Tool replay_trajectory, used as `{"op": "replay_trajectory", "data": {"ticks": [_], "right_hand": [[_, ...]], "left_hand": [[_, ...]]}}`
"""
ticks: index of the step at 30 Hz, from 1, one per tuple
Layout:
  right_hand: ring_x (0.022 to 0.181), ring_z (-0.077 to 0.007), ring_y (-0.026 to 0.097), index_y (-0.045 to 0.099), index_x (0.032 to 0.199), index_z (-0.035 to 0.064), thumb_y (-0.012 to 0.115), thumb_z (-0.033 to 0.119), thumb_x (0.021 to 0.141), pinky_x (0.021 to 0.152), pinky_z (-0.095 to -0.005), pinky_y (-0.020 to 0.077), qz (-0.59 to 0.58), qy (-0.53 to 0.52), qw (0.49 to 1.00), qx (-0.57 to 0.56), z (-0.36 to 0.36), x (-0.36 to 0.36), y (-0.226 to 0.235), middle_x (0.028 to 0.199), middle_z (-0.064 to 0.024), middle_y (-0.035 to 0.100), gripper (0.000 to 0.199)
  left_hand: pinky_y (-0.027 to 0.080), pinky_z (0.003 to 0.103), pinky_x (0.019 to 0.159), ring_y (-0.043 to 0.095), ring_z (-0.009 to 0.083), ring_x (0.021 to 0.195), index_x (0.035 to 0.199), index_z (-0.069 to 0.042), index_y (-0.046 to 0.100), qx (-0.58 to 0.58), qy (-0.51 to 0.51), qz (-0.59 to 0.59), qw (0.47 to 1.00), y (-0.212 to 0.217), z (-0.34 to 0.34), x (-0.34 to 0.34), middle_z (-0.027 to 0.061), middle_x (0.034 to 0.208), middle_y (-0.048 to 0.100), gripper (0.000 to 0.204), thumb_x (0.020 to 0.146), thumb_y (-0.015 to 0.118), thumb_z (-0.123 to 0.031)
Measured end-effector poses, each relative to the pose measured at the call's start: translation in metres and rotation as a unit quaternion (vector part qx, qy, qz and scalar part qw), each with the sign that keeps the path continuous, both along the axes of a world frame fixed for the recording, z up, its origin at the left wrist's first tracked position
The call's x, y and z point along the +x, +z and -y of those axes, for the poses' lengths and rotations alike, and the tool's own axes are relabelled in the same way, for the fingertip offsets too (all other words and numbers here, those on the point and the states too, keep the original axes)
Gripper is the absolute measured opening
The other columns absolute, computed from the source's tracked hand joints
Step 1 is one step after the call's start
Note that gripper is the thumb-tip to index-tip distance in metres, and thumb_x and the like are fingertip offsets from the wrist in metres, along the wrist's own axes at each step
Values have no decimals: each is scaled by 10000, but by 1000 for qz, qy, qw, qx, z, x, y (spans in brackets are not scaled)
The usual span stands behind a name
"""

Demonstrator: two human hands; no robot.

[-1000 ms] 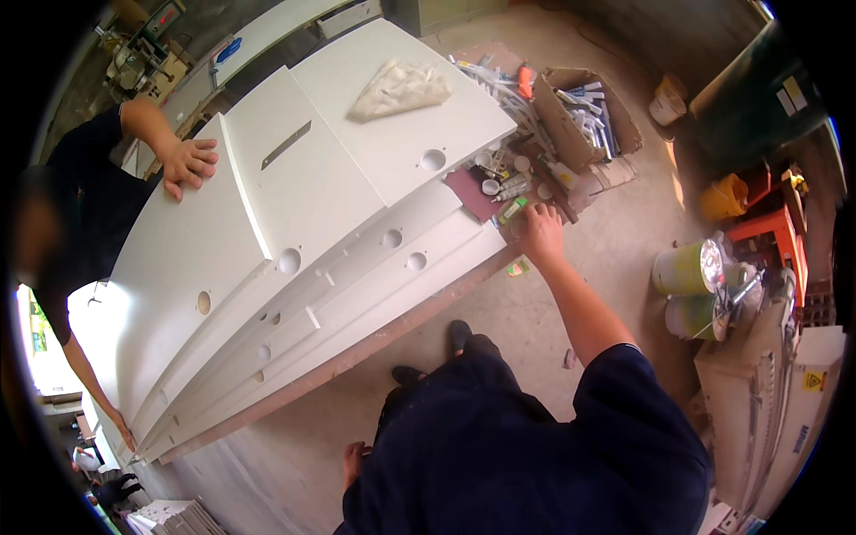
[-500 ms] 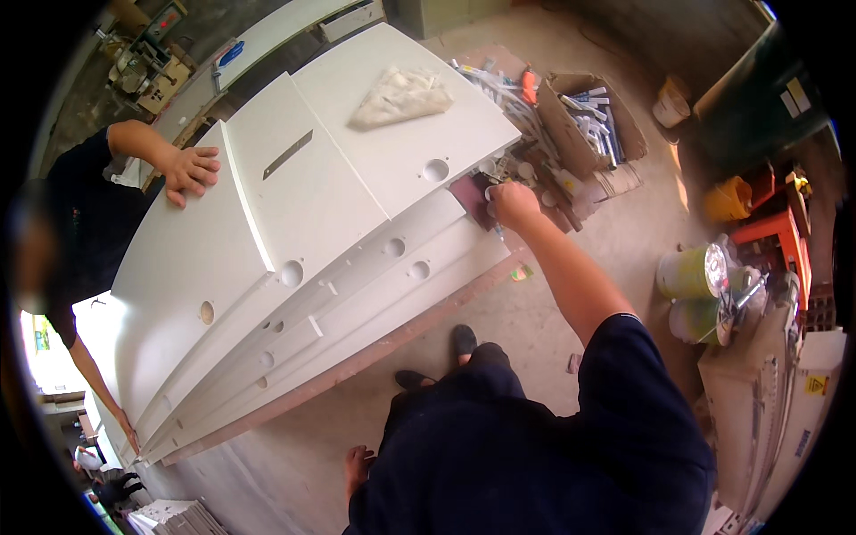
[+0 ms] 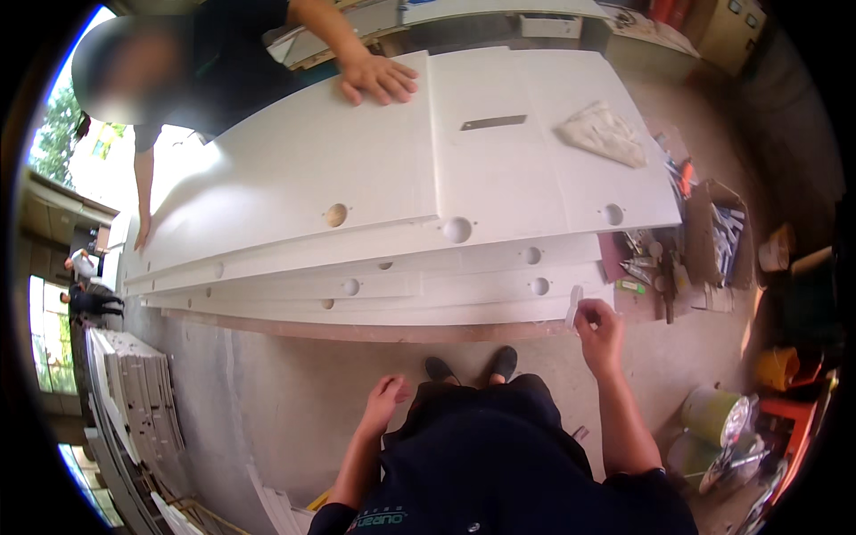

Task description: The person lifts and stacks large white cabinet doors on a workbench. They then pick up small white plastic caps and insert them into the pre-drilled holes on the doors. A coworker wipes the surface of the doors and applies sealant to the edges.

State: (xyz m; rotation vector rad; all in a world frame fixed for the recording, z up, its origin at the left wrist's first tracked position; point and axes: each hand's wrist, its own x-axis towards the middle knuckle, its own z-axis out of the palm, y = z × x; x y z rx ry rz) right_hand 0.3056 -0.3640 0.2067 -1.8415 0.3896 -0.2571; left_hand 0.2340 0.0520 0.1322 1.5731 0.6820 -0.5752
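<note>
My right hand (image 3: pixel 600 334) is closed on a small thin whitish piece (image 3: pixel 574 305), which stands up from the fingertips at the near right edge of the stacked panels. My left hand (image 3: pixel 385 398) hangs in front of my body with its fingers curled and nothing visible in them. White panels (image 3: pixel 294 169) with round holes lie in an uneven stack on a low support. On top rest a flat grey metal strip (image 3: pixel 493 123) and a crumpled off-white cloth (image 3: pixel 604 134). A co-worker's hand (image 3: pixel 379 78) lies flat on the uppermost panel.
Beside the stack's right end lie loose tools and small parts (image 3: pixel 649 259). A cardboard box (image 3: pixel 711 236) of tubes stands beyond them. Paint cans (image 3: pixel 716 415) sit at the lower right. More stacked boards (image 3: pixel 143 392) stand at the left, with people farther back.
My right hand has drawn back from the pile of small parts with the whitish piece. My left hand has come up. The view has turned, showing more of the co-worker.
</note>
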Motion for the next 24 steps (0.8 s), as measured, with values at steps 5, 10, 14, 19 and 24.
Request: {"op": "replay_trajectory", "data": {"ticks": [5,10,14,19,24], "right_hand": [[672,-136,597,648,905,-14,660,-10,785,643,-267,488,15,214,976,33,-110,-10,24,760,-85,636,120],[706,-283,632,647,872,8,657,27,747,640,-352,513,44,329,939,-90,-155,-14,34,835,-153,645,127],[707,-340,614,626,849,30,641,39,742,654,-418,498,112,373,906,-164,-174,-24,21,815,-160,633,109],[720,-360,601,607,827,52,604,47,753,646,-460,471,113,437,870,-200,-201,-36,12,761,-155,619,74],[702,-343,589,612,834,50,601,62,762,640,-451,461,140,440,856,-232,-218,-40,20,727,-143,600,74]], "left_hand": [[466,455,890,449,281,1197,1449,-150,204,-271,-67,47,959,86,99,58,119,1428,315,584,988,365,-470],[496,243,625,517,169,1023,1276,-138,452,-289,41,126,948,75,132,46,61,1158,534,434,975,394,-446],[450,311,805,546,158,925,1079,-100,557,-344,227,59,909,66,129,27,45,996,585,350,965,445,-412],[446,345,883,569,203,945,984,-78,570,-398,337,5,854,64,109,9,76,940,603,396,952,449,-454],[453,353,873,573,214,934,965,-80,570,-403,307,-23,862,54,90,6,77,930,608,414,935,452,-477]]}}
